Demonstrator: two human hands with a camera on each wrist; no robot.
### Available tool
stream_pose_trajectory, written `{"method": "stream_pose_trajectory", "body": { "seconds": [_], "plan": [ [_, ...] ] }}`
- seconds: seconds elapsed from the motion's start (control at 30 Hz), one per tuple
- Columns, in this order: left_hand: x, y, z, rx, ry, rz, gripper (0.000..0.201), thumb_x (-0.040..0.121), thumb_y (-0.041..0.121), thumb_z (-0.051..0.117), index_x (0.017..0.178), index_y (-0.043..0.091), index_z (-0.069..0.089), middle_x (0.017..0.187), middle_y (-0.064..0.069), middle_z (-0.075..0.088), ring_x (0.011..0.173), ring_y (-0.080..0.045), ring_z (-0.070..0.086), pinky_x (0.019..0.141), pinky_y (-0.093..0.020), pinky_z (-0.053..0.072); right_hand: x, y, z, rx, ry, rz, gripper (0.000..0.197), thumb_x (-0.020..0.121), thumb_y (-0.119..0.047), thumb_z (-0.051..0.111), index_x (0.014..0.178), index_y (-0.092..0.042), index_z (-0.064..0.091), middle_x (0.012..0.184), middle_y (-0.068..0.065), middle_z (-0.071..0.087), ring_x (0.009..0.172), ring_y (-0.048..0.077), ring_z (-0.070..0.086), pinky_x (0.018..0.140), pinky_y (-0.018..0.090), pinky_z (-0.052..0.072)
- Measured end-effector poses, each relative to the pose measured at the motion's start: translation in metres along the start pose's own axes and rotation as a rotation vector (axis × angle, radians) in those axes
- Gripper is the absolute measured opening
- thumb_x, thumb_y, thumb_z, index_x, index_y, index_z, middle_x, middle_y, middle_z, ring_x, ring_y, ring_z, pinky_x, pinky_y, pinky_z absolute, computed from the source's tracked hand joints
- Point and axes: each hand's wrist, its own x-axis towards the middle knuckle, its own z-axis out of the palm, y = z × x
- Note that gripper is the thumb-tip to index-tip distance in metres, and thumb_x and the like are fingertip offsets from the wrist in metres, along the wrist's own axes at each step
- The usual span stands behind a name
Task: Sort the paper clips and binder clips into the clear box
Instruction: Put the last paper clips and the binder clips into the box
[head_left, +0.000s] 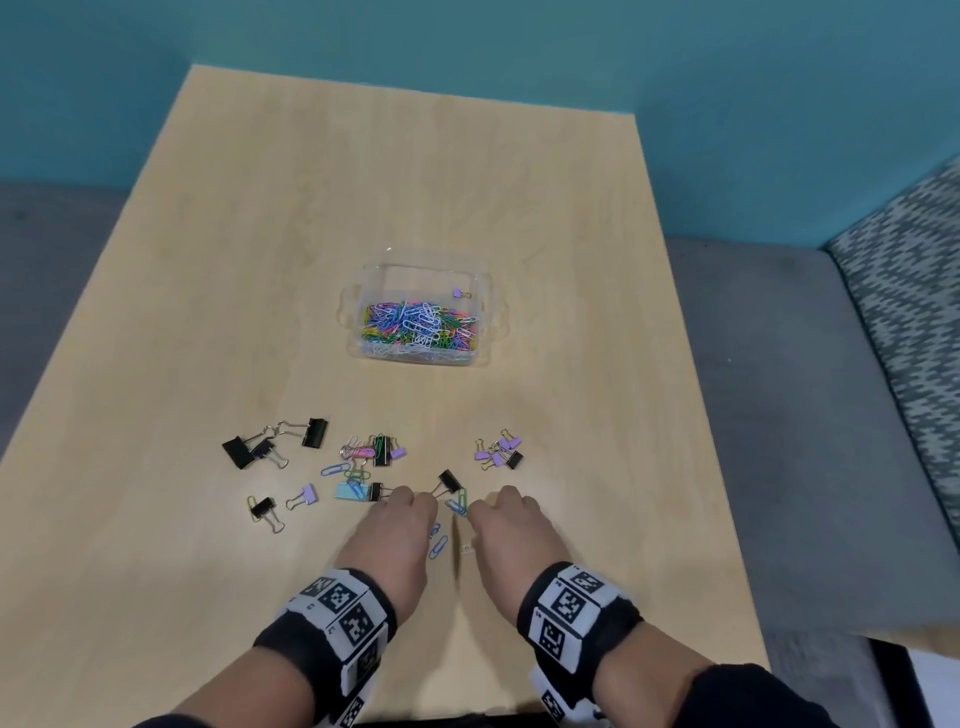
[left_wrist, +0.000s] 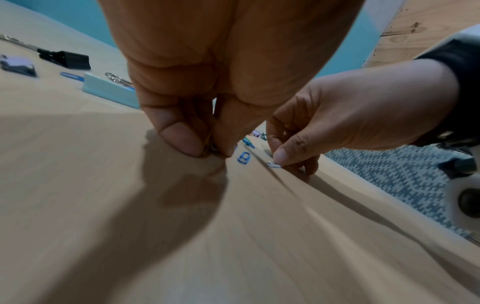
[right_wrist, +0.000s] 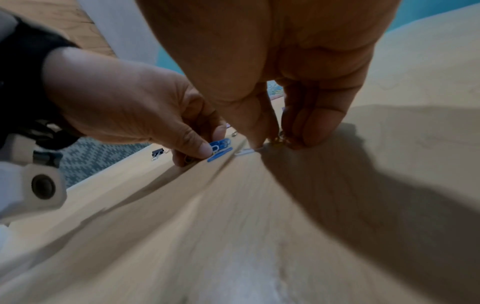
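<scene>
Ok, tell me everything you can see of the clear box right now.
The clear box is a small see-through plastic tub, rectangular with rounded corners and a handle-like lug at each short end, lid off. It sits flat on the wooden table, beyond the loose clips and both hands; nothing touches it from outside. Its nearer part is packed with a heap of coloured paper clips; the far part looks bare except for one purple binder clip at the far right corner.

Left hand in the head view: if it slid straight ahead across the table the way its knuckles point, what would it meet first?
Probably the black binder clip lying just beyond the left hand, its wire handles angled back toward the fingers. Past that the light wooden table looks bare up to the clear plastic box. Depth is uncertain.
</scene>
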Motion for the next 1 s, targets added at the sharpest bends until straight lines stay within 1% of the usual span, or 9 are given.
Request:
{"method": "stream_pose_trajectory", "body": {
  "seconds": [0.17, 0.37, 0.47, 0.6, 0.73, 0.8, 0.87, 0.93, 1.0],
  "plan": [
    [0.000, 0.002, -0.002, -0.015, 0.020, 0.010, 0.028, 0.084, 0.000, 0.044, 0.086, 0.023, 0.029, 0.093, 0.001, 0.034, 0.075, -0.015, 0.033, 0.064, -0.026, 0.026, 0.000, -0.007, -0.008, 0.025, -0.028, -0.009, 0.060, 0.054, 0.006, 0.025, 0.108, -0.010, 0.045, 0.108, 0.014, 0.045, 0.098, 0.029, 0.042, 0.068, 0.034, 0.034],
    [0.000, -0.002, 0.001, -0.030, 0.002, -0.001, 0.027, 0.084, 0.001, 0.046, 0.085, 0.023, 0.030, 0.088, 0.003, 0.032, 0.074, -0.016, 0.034, 0.063, -0.026, 0.027, 0.003, -0.001, -0.003, -0.006, 0.015, -0.047, 0.043, 0.069, 0.010, 0.046, 0.106, -0.012, 0.042, 0.105, 0.013, 0.047, 0.093, 0.029, 0.042, 0.066, 0.034, 0.034],
    [0.001, -0.003, -0.001, -0.027, 0.001, -0.006, 0.026, 0.085, 0.003, 0.047, 0.085, 0.023, 0.029, 0.091, 0.001, 0.039, 0.076, -0.017, 0.037, 0.065, -0.027, 0.029, 0.005, 0.000, 0.000, -0.116, 0.020, -0.158, 0.052, 0.059, 0.008, 0.042, 0.108, -0.009, 0.045, 0.101, 0.015, 0.048, 0.089, 0.031, 0.046, 0.063, 0.035, 0.034],
    [0.000, -0.007, -0.003, -0.033, 0.007, -0.016, 0.026, 0.085, 0.005, 0.048, 0.082, 0.022, 0.028, 0.089, 0.001, 0.039, 0.075, -0.018, 0.036, 0.064, -0.027, 0.029, 0.002, 0.000, 0.003, -0.323, 0.016, -0.224, 0.043, 0.043, -0.001, 0.046, 0.085, -0.011, 0.053, 0.072, 0.010, 0.053, 0.059, 0.026, 0.049, 0.043, 0.034, 0.037],
    [0.001, -0.009, -0.005, -0.089, 0.011, -0.004, 0.023, 0.089, 0.009, 0.045, 0.080, 0.022, 0.029, 0.084, 0.004, 0.035, 0.074, -0.018, 0.037, 0.064, -0.027, 0.029, 0.007, 0.009, 0.001, -0.348, -0.013, -0.238, 0.046, 0.036, 0.001, 0.047, 0.081, -0.011, 0.049, 0.072, 0.010, 0.051, 0.058, 0.026, 0.048, 0.040, 0.032, 0.034],
    [0.002, -0.012, -0.007, -0.149, 0.005, -0.019, 0.027, 0.090, 0.014, 0.048, 0.074, 0.026, 0.029, 0.081, 0.006, 0.038, 0.073, -0.017, 0.042, 0.063, -0.027, 0.032, 0.010, 0.011, -0.005, -0.279, -0.059, -0.266, 0.049, 0.039, 0.005, 0.046, 0.086, -0.010, 0.048, 0.080, 0.011, 0.051, 0.067, 0.026, 0.047, 0.045, 0.033, 0.031],
    [0.005, -0.016, -0.017, -0.284, -0.002, -0.083, 0.028, 0.087, 0.019, 0.053, 0.069, 0.028, 0.034, 0.076, 0.007, 0.047, 0.070, -0.015, 0.048, 0.061, -0.028, 0.037, 0.014, 0.020, -0.013, -0.070, -0.031, -0.238, 0.044, 0.058, 0.008, 0.046, 0.097, -0.012, 0.047, 0.095, 0.007, 0.050, 0.080, 0.025, 0.045, 0.058, 0.031, 0.032],
    [0.014, -0.020, -0.038, -0.420, 0.038, -0.120, 0.021, 0.083, 0.020, 0.059, 0.069, 0.026, 0.044, 0.071, 0.006, 0.056, 0.067, -0.013, 0.053, 0.060, -0.028, 0.042, 0.025, 0.025, -0.034, 0.217, -0.009, -0.057, 0.031, 0.072, 0.004, 0.043, 0.093, -0.017, 0.048, 0.089, -0.005, 0.049, 0.076, 0.018, 0.046, 0.059, 0.025, 0.030],
    [0.037, -0.026, -0.070, -0.444, 0.131, -0.125, 0.016, 0.081, 0.020, 0.063, 0.071, 0.023, 0.051, 0.065, 0.005, 0.059, 0.063, -0.015, 0.056, 0.059, -0.029, 0.043, 0.048, 0.027, -0.061, 0.445, 0.101, 0.069, 0.023, 0.073, 0.000, 0.047, 0.082, -0.021, 0.051, 0.075, -0.008, 0.053, 0.067, 0.017, 0.050, 0.055, 0.026, 0.035]
  ]
}}
